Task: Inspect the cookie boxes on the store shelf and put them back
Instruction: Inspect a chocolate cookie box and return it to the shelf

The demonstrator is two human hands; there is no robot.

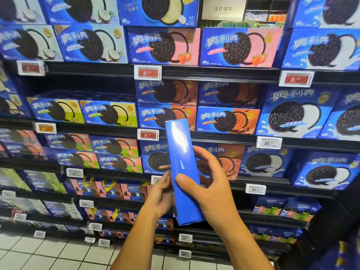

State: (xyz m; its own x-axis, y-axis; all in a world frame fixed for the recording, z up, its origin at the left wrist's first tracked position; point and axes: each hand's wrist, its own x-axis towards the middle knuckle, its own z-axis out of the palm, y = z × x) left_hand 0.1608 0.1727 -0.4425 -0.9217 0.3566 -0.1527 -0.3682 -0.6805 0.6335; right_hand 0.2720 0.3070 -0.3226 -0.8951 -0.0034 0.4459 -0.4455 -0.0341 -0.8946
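Far left on the shelves [97, 131]: blue cookie boxes with pale green panels [56, 112], each showing a dark sandwich cookie; below them, boxes with pink-and-green panels [115, 147]. White-framed red price tag [147, 72] clipped to the shelf edge further right.

At centre, left hand [159, 193] curled round the lower left edge of the held box [182, 168], fingers behind it, out of sight. Box raised in front of the shelves, standing on end and tilted slightly, narrow side turned to the camera. Plain glossy blue, with glare near the top, a slanted flap seam, a line of small white printed code running up the left edge and a tiny white mark mid-face. Picture side not visible.

Right hand [212, 180] wrapped round the right side, thumb pressed flat on the blue face, fingers curled behind.

Behind and to the right, orange-brown chocolate boxes [228, 119], then larger blue-and-white boxes [296, 114] at far right.
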